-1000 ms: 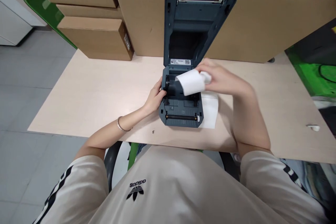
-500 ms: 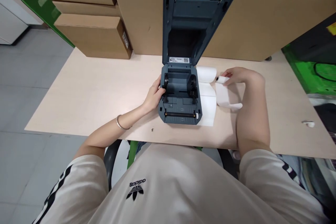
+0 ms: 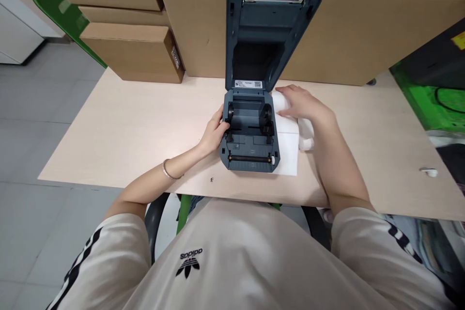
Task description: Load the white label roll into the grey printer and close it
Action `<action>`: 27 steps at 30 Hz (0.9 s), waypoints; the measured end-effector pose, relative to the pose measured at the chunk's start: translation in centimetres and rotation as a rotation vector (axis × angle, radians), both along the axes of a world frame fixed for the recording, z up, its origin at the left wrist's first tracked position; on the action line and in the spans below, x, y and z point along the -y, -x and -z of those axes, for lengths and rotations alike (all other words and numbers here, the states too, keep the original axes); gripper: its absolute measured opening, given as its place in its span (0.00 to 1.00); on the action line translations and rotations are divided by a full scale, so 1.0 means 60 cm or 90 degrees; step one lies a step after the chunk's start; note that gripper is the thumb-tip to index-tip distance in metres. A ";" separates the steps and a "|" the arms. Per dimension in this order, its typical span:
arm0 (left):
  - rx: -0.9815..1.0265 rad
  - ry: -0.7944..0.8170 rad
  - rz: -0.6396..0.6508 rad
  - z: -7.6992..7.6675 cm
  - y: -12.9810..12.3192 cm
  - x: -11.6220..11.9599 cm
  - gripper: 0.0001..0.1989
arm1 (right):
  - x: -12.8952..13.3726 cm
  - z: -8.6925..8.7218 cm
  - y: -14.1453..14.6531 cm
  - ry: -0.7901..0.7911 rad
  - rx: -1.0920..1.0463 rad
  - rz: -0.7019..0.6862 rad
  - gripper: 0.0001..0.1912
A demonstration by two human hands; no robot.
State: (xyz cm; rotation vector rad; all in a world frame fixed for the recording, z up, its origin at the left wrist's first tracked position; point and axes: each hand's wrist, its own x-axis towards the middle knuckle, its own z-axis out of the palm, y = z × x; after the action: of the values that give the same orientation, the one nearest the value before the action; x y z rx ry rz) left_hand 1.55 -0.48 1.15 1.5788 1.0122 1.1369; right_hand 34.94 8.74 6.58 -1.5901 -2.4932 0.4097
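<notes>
A dark blue-grey label printer (image 3: 250,147) stands on the table with its lid (image 3: 271,24) raised. Its roll compartment, with black holders, has no roll in it. My left hand (image 3: 214,131) grips the printer's left edge, thumb on top. To the right of the printer, my right hand (image 3: 300,102) has its fingers around a white paper roll (image 3: 280,101). A white paper strip (image 3: 286,152) runs from that roll toward the table's front. Another piece of curled white paper (image 3: 306,133) lies beside it, partly behind my right wrist.
Cardboard boxes (image 3: 196,34) line the back of the pale wooden table (image 3: 145,121); a smaller box (image 3: 127,53) stands at the back left. A white earbud (image 3: 429,172) lies at the right. A tiny dark item (image 3: 211,179) is near the front edge.
My right hand has let go of the small curled paper and moved left onto the larger white roll beside the printer. My left hand has stayed on the printer.
</notes>
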 end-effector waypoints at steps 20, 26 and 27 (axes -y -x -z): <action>0.010 -0.019 0.014 0.003 0.003 0.001 0.35 | 0.143 -0.159 0.081 -0.088 -0.368 -0.136 0.37; -0.027 -0.019 0.005 0.012 0.009 -0.002 0.35 | 0.118 -0.095 0.147 -0.069 -0.255 -0.185 0.40; -0.029 -0.023 0.007 0.011 0.009 -0.001 0.35 | 0.116 -0.092 0.144 -0.058 -0.237 -0.180 0.40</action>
State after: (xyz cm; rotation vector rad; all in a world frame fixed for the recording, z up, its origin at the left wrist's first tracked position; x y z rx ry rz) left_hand 1.00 -0.42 0.48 1.6429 1.0175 1.1221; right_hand 26.31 1.76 12.10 -1.0171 -2.4032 0.5597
